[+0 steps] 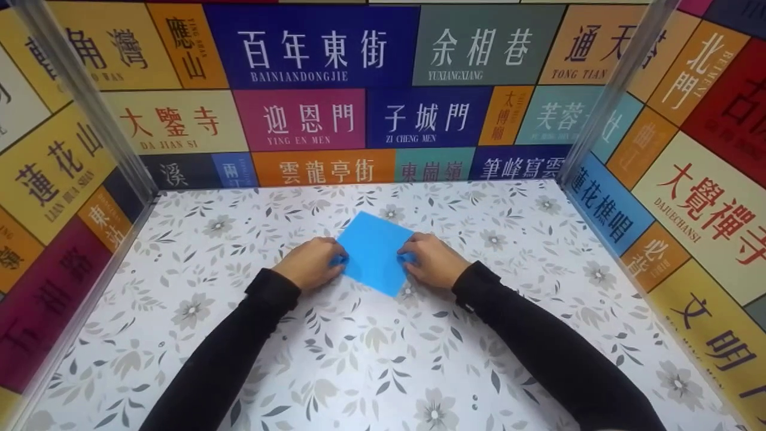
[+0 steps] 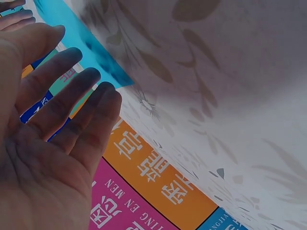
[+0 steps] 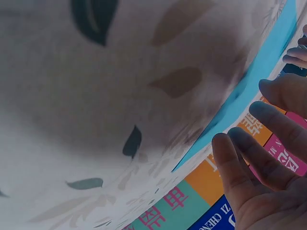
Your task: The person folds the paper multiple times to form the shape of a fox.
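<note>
A plain blue sheet of paper [image 1: 374,251] lies flat on the flower-patterned tabletop, turned at an angle. My left hand [image 1: 314,261] rests at its left edge, its fingers loosely bent and the tips touching the paper. On the opposite edge, the fingertips of my right hand [image 1: 434,260] rest in the same way. The left wrist view shows that hand [image 2: 62,115] with thumb and fingers apart beside the blue paper [image 2: 79,40]. Spread fingers also show on the right hand [image 3: 259,163] in the right wrist view, along the paper's edge [image 3: 240,96].
The tabletop [image 1: 371,365] is white with grey flowers and leaves. Colourful panels with Chinese lettering [image 1: 311,45] stand behind it and on both sides. Clear upright strips [image 1: 622,90] run along the corners. Black sleeves [image 1: 215,353] cover both forearms.
</note>
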A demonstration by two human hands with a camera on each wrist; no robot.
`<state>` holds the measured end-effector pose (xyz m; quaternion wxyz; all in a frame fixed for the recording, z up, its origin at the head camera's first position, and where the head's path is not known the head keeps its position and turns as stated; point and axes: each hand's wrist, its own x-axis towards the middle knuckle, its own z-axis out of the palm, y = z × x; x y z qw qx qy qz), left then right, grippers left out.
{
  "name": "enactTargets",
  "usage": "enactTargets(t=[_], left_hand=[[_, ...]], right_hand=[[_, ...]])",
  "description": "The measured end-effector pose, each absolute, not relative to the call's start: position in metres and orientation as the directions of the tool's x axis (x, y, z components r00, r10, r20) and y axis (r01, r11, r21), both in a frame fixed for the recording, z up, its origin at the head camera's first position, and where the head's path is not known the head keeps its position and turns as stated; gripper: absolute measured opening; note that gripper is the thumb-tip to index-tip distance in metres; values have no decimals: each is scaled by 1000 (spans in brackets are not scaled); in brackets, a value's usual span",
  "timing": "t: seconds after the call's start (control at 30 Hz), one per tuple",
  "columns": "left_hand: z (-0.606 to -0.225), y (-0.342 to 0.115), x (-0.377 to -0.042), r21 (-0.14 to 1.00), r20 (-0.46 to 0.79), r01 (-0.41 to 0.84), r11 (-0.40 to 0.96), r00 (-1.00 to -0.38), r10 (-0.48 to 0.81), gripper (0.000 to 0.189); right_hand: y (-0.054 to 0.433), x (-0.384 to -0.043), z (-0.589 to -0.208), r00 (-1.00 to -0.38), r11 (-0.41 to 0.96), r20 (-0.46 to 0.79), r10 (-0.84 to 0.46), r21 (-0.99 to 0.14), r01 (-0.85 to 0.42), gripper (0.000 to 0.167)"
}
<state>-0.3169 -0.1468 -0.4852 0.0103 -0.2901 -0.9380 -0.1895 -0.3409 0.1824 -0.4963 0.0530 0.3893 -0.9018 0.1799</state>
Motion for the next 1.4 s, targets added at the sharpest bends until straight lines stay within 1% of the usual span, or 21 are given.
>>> enactTargets(t=[0.2,0.33,0.47,0.77,0.93,1.13,1.4], left_hand=[[-485,-145,-317,349,127,545,763,-834,538,23],[-485,-145,-318,366,102,526,767,-843,529,23],[-487,-144,-319,381,96,514,769,-849,520,23],[-490,-145,-322,392,93,505,769,-854,513,23],[-491,-147,-320,386,112,508,770,-854,508,23],[-490,-147,-318,406,96,478,778,-870,484,22],[-491,-147,-318,404,109,484,776,-868,485,23]], right_hand=[[180,-341,-500,-686,621,232,-690,-297,-725,20],[179,-337,-499,-686,619,238,-688,-302,-725,18],[177,-336,-499,-691,623,233,-684,-307,-720,18],[178,-336,-500,-682,611,246,-689,-309,-729,17],[178,-335,-499,-689,613,243,-683,-323,-721,17],[178,-334,-499,-701,625,234,-674,-327,-709,16],[178,-332,-497,-694,619,249,-676,-319,-718,15]])
